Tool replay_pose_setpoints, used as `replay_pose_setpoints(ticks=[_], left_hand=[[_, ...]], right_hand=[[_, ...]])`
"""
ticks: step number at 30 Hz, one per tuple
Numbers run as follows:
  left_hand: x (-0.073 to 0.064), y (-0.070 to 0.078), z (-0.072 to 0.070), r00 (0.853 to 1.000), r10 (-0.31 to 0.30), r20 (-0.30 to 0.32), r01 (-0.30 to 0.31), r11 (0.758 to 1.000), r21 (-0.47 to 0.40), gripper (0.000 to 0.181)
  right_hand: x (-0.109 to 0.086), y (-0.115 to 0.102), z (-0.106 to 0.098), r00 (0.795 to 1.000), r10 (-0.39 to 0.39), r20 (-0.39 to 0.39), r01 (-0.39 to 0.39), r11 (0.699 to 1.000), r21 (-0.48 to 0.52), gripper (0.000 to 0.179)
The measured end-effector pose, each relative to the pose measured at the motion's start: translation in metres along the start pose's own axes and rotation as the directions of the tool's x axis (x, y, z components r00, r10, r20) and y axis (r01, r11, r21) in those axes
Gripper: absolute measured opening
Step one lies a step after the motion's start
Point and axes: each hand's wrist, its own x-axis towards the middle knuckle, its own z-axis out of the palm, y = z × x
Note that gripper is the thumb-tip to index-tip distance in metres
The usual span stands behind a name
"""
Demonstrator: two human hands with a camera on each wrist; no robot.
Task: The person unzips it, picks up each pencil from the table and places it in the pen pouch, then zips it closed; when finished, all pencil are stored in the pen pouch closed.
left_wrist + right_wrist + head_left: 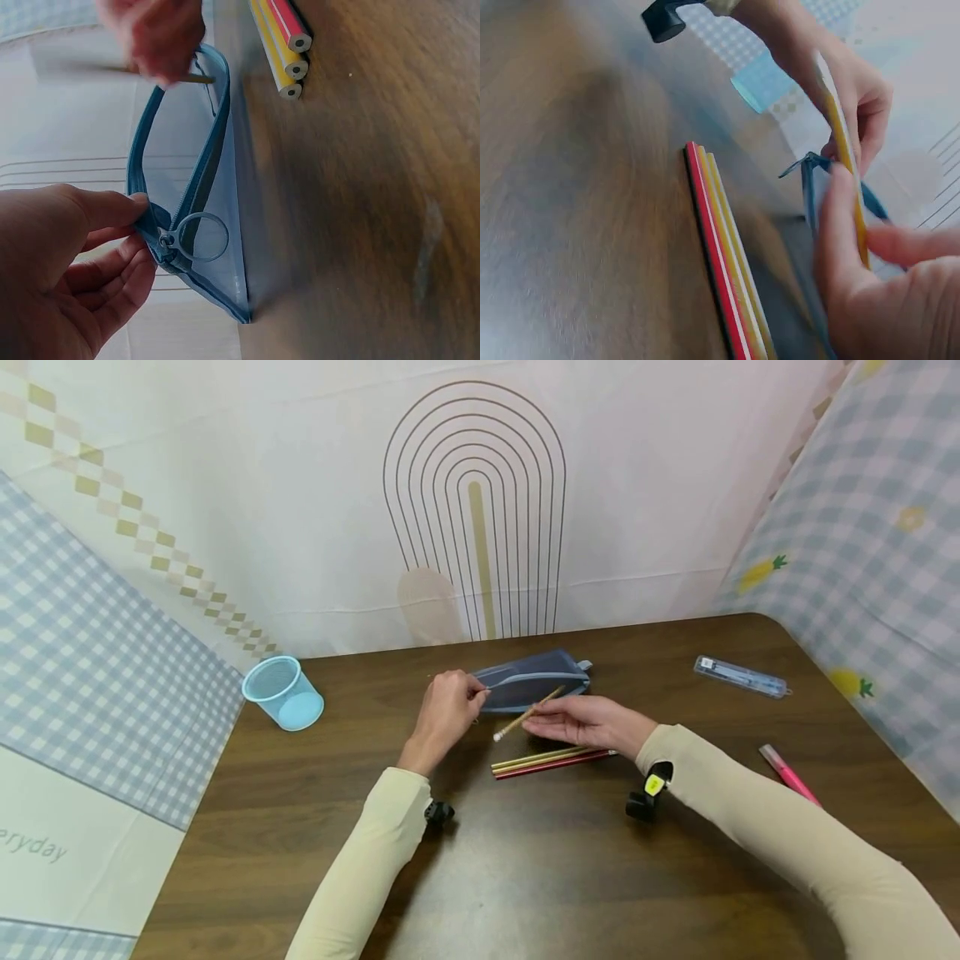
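While open, blue pouch [536, 666], pencil [516, 722] at mouth

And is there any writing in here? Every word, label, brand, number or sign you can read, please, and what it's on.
"eryday": grey letters on the cloth at the left, its start cut off by the picture's edge.
Too small to read: any marks on the yellow tag at the right wrist and the white label on the clear case.
No readable lettering on the pencils lying on the table or the blue pouch.
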Motion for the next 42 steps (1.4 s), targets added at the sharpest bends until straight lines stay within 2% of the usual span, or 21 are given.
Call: replay_pose_setpoints(ticks=[2, 4, 11, 18, 29, 32, 34, 35, 36, 37, 38, 39, 40, 41, 42], left_hand=[[0.000, 0.001, 0.001, 1.000, 0.003, 0.003, -0.003, 1.000, -0.001, 0.011], [0.000, 0.002, 0.001, 1.000, 0.007, 0.012, -0.007, 1.000, -0.002, 0.011], [-0.001, 0.004, 0.001, 1.000, -0.001, 0.030, 0.000, 1.000, 0.014, 0.012], [0.000, 0.004, 0.002, 0.999, 0.026, 0.026, -0.027, 0.999, 0.031, 0.012], [0.000, 0.002, 0.002, 1.000, 0.016, 0.013, -0.016, 1.000, 0.016, 0.013], [0.000, 0.002, 0.002, 1.000, 0.021, 0.009, -0.021, 1.000, 0.009, 0.013], [-0.001, 0.001, 0.001, 1.000, 0.022, 0.009, -0.022, 1.000, 0.010, 0.012], [-0.001, 0.001, 0.001, 1.000, 0.019, 0.009, -0.019, 1.000, 0.013, 0.012], [-0.001, 0.000, 0.000, 1.000, 0.017, 0.008, -0.017, 1.000, 0.014, 0.012], [-0.001, 0.000, 0.000, 1.000, 0.015, 0.007, -0.015, 1.000, 0.017, 0.012], [-0.001, 0.000, 0.000, 1.000, 0.014, 0.006, -0.014, 1.000, 0.015, 0.012], [-0.001, 0.000, 0.000, 1.000, 0.014, 0.006, -0.015, 1.000, 0.012, 0.012], [-0.001, -0.001, 0.000, 1.000, 0.016, 0.004, -0.016, 1.000, 0.006, 0.012], [-0.001, -0.001, 0.000, 1.000, 0.017, 0.003, -0.017, 1.000, 0.000, 0.012], [-0.002, -0.001, 0.000, 1.000, 0.019, 0.002, -0.019, 1.000, -0.006, 0.012]], right_hand=[[0.006, -0.002, -0.002, 0.999, -0.031, -0.042, 0.034, 0.996, 0.084, 0.023], [0.012, -0.004, -0.003, 0.996, -0.060, -0.072, 0.068, 0.990, 0.121, 0.024], [0.027, -0.009, 0.006, 0.981, -0.058, -0.186, 0.096, 0.974, 0.205, 0.051], [0.036, -0.011, 0.011, 0.969, -0.078, -0.236, 0.125, 0.973, 0.195, 0.051], [0.036, -0.010, 0.014, 0.968, -0.098, -0.232, 0.140, 0.975, 0.172, 0.053], [0.031, -0.010, 0.015, 0.970, -0.118, -0.215, 0.143, 0.984, 0.107, 0.052], [0.026, -0.008, 0.015, 0.969, -0.162, -0.186, 0.158, 0.987, -0.035, 0.050], [0.024, -0.007, 0.016, 0.967, -0.197, -0.161, 0.173, 0.973, -0.152, 0.048], [0.021, -0.006, 0.016, 0.963, -0.238, -0.124, 0.193, 0.935, -0.299, 0.044], [0.018, -0.005, 0.016, 0.955, -0.285, -0.078, 0.218, 0.858, -0.464, 0.040], [0.014, -0.004, 0.016, 0.943, -0.332, -0.021, 0.245, 0.736, -0.631, 0.035], [0.010, -0.004, 0.016, 0.927, -0.371, 0.053, 0.274, 0.574, -0.772, 0.031], [0.006, -0.003, 0.016, 0.906, -0.401, 0.138, 0.299, 0.374, -0.878, 0.026], [0.002, -0.003, 0.015, 0.883, -0.417, 0.214, 0.307, 0.169, -0.937, 0.020], [-0.002, -0.003, 0.015, 0.862, -0.413, 0.294, 0.308, -0.033, -0.951, 0.016]])
